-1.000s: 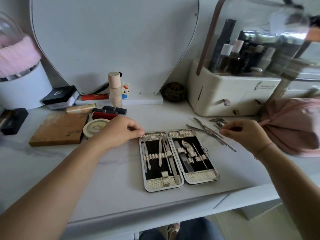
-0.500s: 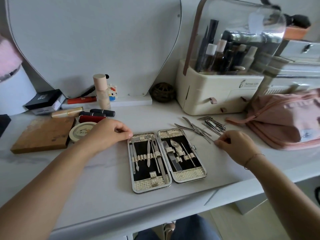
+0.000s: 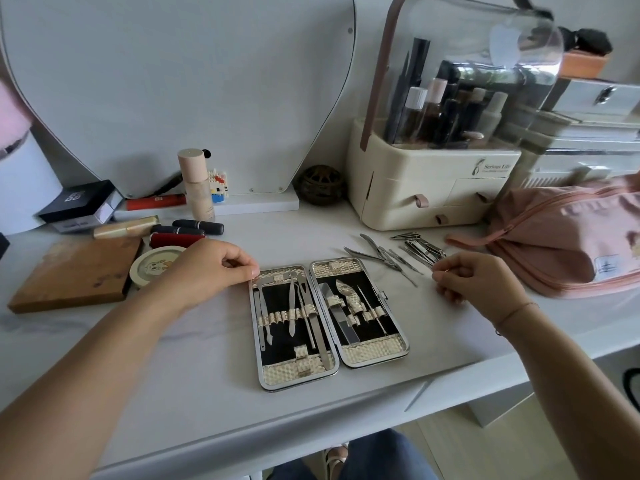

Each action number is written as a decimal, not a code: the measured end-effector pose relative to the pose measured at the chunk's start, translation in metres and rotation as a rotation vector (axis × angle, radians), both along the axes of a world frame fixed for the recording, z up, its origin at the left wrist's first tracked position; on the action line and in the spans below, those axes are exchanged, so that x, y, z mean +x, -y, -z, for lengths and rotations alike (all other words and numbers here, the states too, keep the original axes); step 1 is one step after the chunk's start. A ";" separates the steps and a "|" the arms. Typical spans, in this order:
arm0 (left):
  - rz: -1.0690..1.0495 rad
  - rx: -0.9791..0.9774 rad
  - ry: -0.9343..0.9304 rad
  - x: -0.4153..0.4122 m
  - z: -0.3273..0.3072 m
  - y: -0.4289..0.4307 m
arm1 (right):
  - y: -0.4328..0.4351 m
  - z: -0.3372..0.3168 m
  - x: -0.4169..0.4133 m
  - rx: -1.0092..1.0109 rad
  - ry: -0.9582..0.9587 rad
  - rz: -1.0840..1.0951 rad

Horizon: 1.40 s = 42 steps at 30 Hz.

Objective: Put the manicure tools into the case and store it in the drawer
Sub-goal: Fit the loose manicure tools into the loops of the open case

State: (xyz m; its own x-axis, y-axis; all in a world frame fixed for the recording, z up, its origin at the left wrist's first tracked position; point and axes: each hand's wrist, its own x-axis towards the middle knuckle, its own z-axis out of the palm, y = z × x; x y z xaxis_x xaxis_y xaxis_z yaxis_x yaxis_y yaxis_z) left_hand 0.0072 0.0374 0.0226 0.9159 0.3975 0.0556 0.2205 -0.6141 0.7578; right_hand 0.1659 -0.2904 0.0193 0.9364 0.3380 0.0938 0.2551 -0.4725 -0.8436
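White stone-look counter [image 3: 173, 358] runs beneath a rounded white panel [image 3: 190, 81] standing at its back edge.

On the left hand [image 3: 211, 268] the fingers [image 3: 247, 271] are curled in. Thumb tip and forefinger meet at the far left corner of the open case [image 3: 372, 351]. Whether they pinch its rim or only rest against it is unclear.

The right hand [image 3: 481, 285] also has its fingers [image 3: 445, 284] curled, thumb pressed to forefinger. A thin pale glint shows between them, too small to name, so I cannot tell if anything is gripped.

The case lies flat with both halves spread, close to the counter's front edge and about midway along it. Slim steel tools [image 3: 293, 306] sit under woven loops in each half.

The loose tools [image 3: 381, 252] lie just beyond the right hand's fingertips, toward the back right. They sit between the case and a cream organiser [image 3: 426, 188]. They overlap in a heap, so their number is hard to make out. The organiser's clear lid glares and blurs the bottles inside.

A pink pouch [image 3: 568, 244] lies at the right edge, cut off by the frame. Near the left edge a round tin [image 3: 152, 268] is partly hidden behind the left hand, touching a wooden block [image 3: 76, 271].
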 end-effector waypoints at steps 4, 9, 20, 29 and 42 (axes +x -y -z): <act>0.005 -0.002 -0.001 0.000 0.000 0.000 | 0.001 -0.003 -0.003 0.104 -0.081 -0.037; 0.000 -0.004 -0.004 0.000 0.000 0.000 | -0.014 -0.014 -0.016 0.173 -0.204 -0.152; 0.008 0.007 -0.018 0.001 0.000 -0.002 | -0.039 -0.024 -0.012 0.031 -0.320 -0.247; 0.014 -0.012 -0.018 0.000 0.000 -0.002 | -0.050 -0.017 -0.009 0.407 -0.615 -0.313; 0.020 -0.008 -0.023 0.000 0.000 -0.001 | -0.062 -0.019 -0.006 0.211 -0.331 -0.270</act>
State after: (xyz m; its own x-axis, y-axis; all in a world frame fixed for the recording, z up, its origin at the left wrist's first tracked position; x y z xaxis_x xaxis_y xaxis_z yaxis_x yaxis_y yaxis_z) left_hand 0.0077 0.0383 0.0227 0.9246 0.3797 0.0317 0.2255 -0.6124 0.7577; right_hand 0.1602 -0.2286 0.0380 0.8091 0.5787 -0.1019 0.0467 -0.2362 -0.9706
